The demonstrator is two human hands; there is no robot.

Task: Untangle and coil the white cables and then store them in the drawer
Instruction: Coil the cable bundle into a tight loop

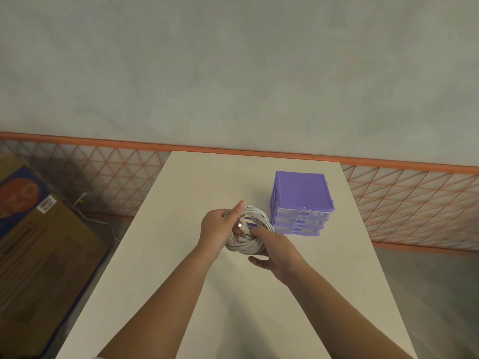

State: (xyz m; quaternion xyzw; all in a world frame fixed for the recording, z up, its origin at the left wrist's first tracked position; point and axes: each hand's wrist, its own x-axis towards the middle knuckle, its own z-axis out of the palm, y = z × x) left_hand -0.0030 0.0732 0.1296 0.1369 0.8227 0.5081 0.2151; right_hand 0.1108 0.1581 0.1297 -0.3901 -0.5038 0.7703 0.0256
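Above the middle of the pale rectangular table top (pixel 181 268): one coil of white round cable (pixel 250 235), wound in several loops, held up between two bare hands just left of the drawer unit. A metal-tipped connector end (pixel 241 225) lies across the open centre of the coil.

Left hand (pixel 217 229): grips the left side of the coil, thumb laid over the top of the loops, fingers curled behind them.

Right hand (pixel 278 252): holds the lower right side of the coil, fingers bent round the loops from the front, thumb below; how tightly it closes cannot be told.

Right of the coil, near but not touching: small purple plastic drawer unit (pixel 302 203) with three stacked translucent drawers, all pushed in, standing on the table.

Left of the table, on the floor: brown cardboard box (pixel 39 255) with printed label. A loose white cord (pixel 93 218) trails across the floor beside it.

Behind the table: grey wall with an orange rail (pixel 103 143) and orange triangular lattice below it.
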